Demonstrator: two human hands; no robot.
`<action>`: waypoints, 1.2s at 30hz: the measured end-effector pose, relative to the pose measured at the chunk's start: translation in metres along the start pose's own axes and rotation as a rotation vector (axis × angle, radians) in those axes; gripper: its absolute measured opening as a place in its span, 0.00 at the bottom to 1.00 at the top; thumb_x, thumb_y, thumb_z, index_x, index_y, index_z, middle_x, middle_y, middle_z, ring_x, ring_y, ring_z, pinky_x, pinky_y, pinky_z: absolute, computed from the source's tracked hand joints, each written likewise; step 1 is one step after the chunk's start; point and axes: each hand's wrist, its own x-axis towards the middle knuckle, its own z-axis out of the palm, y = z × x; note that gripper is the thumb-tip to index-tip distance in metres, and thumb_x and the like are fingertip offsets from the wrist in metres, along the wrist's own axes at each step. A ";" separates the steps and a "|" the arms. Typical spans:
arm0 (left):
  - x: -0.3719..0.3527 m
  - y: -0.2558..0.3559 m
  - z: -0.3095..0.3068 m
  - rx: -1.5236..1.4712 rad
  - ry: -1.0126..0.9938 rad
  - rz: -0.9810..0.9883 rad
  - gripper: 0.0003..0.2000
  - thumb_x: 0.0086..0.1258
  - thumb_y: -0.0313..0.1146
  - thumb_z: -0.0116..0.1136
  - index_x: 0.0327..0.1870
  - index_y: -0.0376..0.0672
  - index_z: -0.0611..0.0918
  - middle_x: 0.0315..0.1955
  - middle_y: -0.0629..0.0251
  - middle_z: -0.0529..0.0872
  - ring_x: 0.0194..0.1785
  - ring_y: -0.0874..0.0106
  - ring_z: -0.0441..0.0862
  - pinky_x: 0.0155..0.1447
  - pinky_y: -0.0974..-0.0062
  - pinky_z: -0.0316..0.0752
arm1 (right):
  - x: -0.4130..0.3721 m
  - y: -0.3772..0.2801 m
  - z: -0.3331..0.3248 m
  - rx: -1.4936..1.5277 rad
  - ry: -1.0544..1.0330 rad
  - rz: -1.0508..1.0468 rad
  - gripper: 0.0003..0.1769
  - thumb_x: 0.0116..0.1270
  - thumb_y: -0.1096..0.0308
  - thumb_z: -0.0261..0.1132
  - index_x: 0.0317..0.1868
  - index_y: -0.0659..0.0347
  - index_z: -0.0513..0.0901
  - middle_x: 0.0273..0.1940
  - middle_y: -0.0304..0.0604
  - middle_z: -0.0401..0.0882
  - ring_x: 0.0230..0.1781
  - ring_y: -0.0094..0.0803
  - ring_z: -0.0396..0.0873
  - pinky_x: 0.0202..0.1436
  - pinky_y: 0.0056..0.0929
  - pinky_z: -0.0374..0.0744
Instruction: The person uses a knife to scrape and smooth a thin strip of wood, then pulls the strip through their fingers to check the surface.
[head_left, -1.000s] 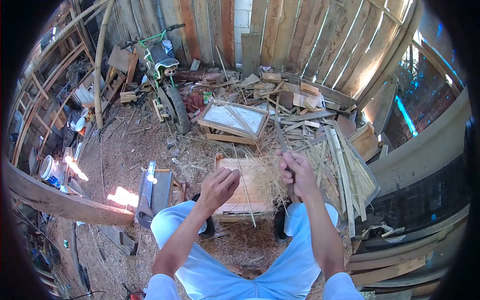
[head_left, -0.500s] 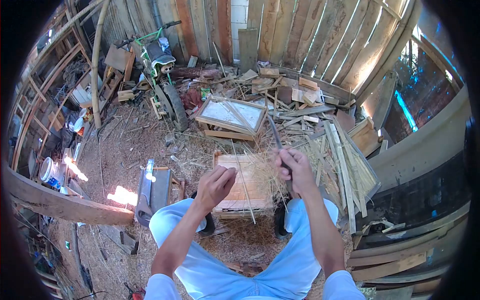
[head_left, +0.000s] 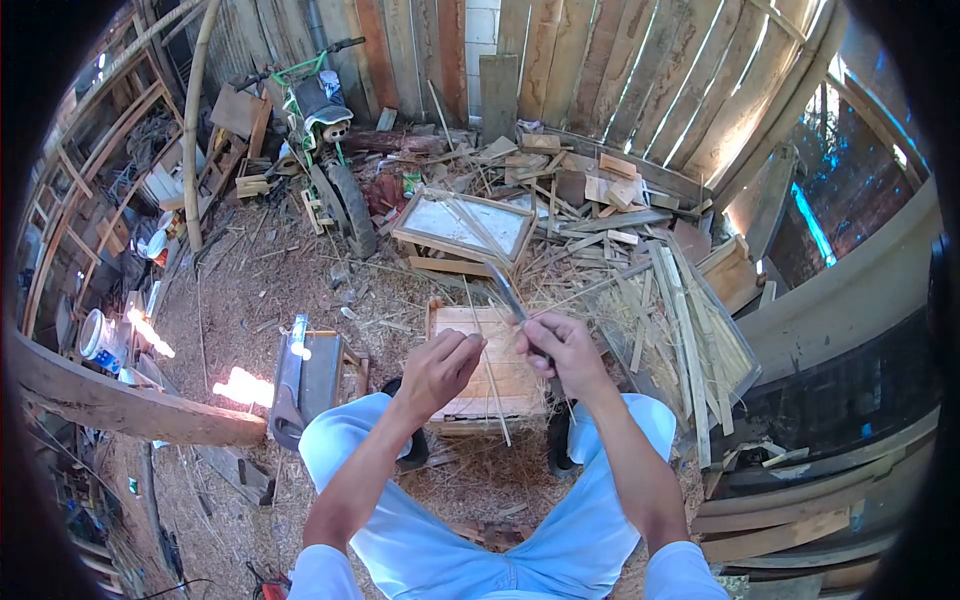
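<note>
My right hand [head_left: 562,355] is closed around the handle of a knife [head_left: 508,296], its blade pointing up and away to the left. Close beside it, my left hand [head_left: 440,372] has its fingers curled in a pinch; what they hold, if anything, cannot be made out. Below both hands stands a low wooden box [head_left: 462,408] with a pale slatted top, between my knees. A long thin wooden strip [head_left: 488,372] runs slantwise across that top, close to my left fingertips.
To the left, a handsaw [head_left: 288,405] lies on a small dark-topped stool [head_left: 322,372]. Ahead sits a wooden frame with a whitish panel [head_left: 465,228]. Scrap wood [head_left: 590,190] is heaped behind it, and long slats [head_left: 685,330] lie to the right. A small motorbike [head_left: 335,170] stands at the back.
My right hand has moved left with the knife, bringing it nearer my left hand, which has shifted slightly right. The tangle of thin strands beside the knife hand no longer shows there.
</note>
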 end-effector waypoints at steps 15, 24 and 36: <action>-0.003 -0.008 -0.018 0.047 -0.023 0.020 0.07 0.57 0.24 0.63 0.34 0.40 0.77 0.21 0.66 0.73 0.24 0.70 0.74 0.26 0.72 0.71 | -0.009 -0.031 -0.055 0.142 0.202 -0.144 0.14 0.71 0.66 0.57 0.51 0.67 0.74 0.29 0.35 0.74 0.19 0.15 0.64 0.16 0.12 0.61; -0.007 -0.019 -0.013 -0.036 -0.013 -0.109 0.05 0.58 0.23 0.62 0.32 0.41 0.78 0.22 0.65 0.76 0.26 0.66 0.77 0.28 0.72 0.72 | -0.013 -0.030 -0.067 0.128 0.271 -0.196 0.16 0.72 0.65 0.55 0.55 0.65 0.73 0.28 0.32 0.71 0.19 0.14 0.63 0.17 0.11 0.60; 0.001 -0.002 0.005 -0.039 -0.010 -0.026 0.05 0.59 0.25 0.62 0.30 0.42 0.77 0.20 0.66 0.71 0.23 0.69 0.75 0.25 0.71 0.70 | 0.001 0.004 0.007 -0.032 -0.072 0.023 0.15 0.72 0.66 0.55 0.50 0.70 0.76 0.31 0.38 0.77 0.19 0.15 0.64 0.18 0.12 0.61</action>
